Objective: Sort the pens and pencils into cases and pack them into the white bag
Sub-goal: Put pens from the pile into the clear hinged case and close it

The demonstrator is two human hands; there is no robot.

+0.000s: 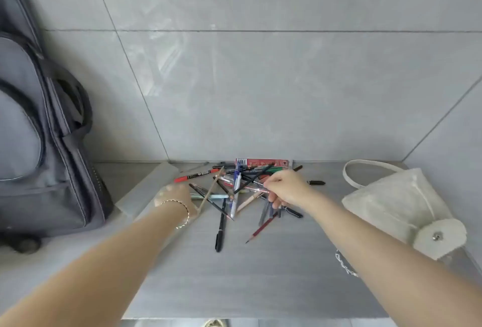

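A jumbled pile of pens and pencils (236,191) lies on the grey shelf top (234,274) near the tiled wall. My right hand (285,188) rests over the pile's right side, its fingers closed on a pink pen (254,189) and a black pencil (254,178). My left hand (174,193), blurred and wearing a bracelet, sits at the pile's left edge with a thin tan pencil (210,191) rising from its fingers. A red flat case (262,163) lies behind the pile. The white bag (396,204) lies on the right with its flap open.
A translucent case (146,188) lies left of the pile beside my left hand. A large grey backpack (39,144) stands against the wall at far left. A black pen cap (317,183) lies alone right of the pile. A chain (344,264) lies by the bag.
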